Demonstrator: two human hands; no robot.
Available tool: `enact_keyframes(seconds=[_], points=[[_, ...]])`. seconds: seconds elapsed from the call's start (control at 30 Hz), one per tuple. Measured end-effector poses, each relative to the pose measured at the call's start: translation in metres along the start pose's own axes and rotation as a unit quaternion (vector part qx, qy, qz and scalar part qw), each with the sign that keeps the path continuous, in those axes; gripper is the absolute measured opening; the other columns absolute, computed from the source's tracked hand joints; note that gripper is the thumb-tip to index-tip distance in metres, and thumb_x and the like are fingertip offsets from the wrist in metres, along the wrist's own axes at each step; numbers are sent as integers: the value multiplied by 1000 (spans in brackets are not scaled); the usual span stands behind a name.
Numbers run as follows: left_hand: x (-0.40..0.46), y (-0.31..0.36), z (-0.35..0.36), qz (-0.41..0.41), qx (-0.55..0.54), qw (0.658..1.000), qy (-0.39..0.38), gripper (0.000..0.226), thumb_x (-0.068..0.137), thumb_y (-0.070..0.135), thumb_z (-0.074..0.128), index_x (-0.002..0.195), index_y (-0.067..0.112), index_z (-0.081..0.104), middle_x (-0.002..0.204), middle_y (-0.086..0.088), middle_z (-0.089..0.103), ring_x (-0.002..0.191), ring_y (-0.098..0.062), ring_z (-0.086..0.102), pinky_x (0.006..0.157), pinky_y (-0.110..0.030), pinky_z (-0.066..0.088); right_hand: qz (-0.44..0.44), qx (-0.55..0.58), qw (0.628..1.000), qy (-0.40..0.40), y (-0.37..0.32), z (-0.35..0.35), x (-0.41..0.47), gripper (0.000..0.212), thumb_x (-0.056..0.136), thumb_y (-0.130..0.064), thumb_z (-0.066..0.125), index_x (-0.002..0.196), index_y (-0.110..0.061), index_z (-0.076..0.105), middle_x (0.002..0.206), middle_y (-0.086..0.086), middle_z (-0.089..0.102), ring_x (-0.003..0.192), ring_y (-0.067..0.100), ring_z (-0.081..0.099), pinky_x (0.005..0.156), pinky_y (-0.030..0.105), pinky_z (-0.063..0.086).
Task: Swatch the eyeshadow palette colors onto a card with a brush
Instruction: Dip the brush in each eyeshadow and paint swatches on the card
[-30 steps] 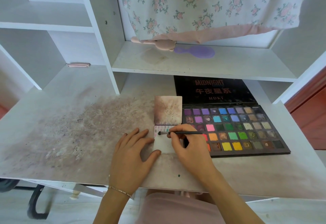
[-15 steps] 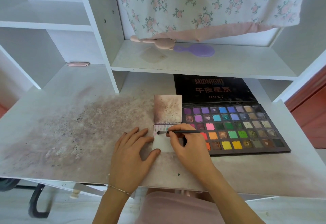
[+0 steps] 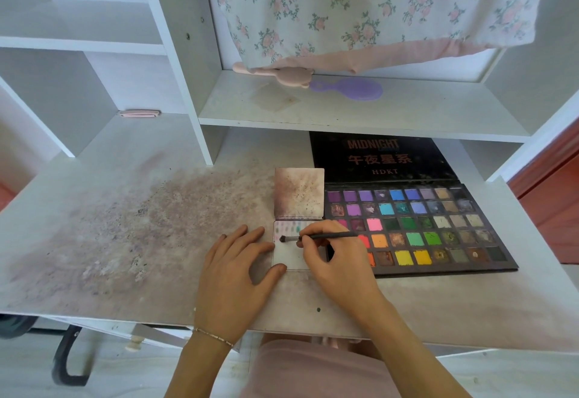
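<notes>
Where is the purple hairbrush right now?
In the head view, the purple hairbrush lies on the white shelf above the desk, just right of a pink bear-shaped brush and below the floral cloth.

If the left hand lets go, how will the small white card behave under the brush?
The card looks thin and light, so it would probably slide. The left hand presses its edge. The brush bears down near the top.

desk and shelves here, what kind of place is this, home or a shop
Most likely a home, a bedroom desk. A floral garment hangs over the white shelf, a purple hairbrush lies on it, and the desk top is stained with makeup powder beside the eyeshadow palette.
</notes>
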State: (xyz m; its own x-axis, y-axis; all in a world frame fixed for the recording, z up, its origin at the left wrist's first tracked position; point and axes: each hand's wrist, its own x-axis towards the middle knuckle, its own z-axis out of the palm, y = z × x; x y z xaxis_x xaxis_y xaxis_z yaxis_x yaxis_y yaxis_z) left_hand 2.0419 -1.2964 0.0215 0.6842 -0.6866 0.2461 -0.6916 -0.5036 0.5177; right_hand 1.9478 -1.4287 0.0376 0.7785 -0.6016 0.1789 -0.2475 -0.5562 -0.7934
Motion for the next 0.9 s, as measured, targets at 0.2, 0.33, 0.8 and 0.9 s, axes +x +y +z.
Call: enact_keyframes(seconds=[0.2,0.33,0.8,0.9], points=[[0,0,0,0,-3,1000,-2,35,70,42,61,97,21,69,118,0,63,118,-22,51,102,-38,27,-4,-7,1000,8,0,0,0,11,85,-17,57,94,-19,63,91,-2,64,86,9,59,78,33,52],[0,0,0,-1,-2,1000,-2,35,70,42,61,97,21,69,117,-1,63,118,-23,51,102,-38,26,-4,-3,1000,1,1,0,0,10,85,-17,57,92,-20,63,89,-2,64,84,9,59,77,32,52],[0,1,0,0,-8,1000,-1,29,71,37,71,94,19,70,116,-2,64,118,-24,51,103,-40,27,-27,151,979,134,5,-9,-2,26,88,-2,52,94,-27,58,83,1,65,78,0,61,65,6,45],[0,0,0,-1,-8,1000,-4,31,71,40,67,95,20,69,117,0,63,118,-22,51,103,-39,27,-27,151,976,152,10,-17,-7,30,88,-3,51,89,-33,56,80,-8,64,75,4,61,63,8,46]])
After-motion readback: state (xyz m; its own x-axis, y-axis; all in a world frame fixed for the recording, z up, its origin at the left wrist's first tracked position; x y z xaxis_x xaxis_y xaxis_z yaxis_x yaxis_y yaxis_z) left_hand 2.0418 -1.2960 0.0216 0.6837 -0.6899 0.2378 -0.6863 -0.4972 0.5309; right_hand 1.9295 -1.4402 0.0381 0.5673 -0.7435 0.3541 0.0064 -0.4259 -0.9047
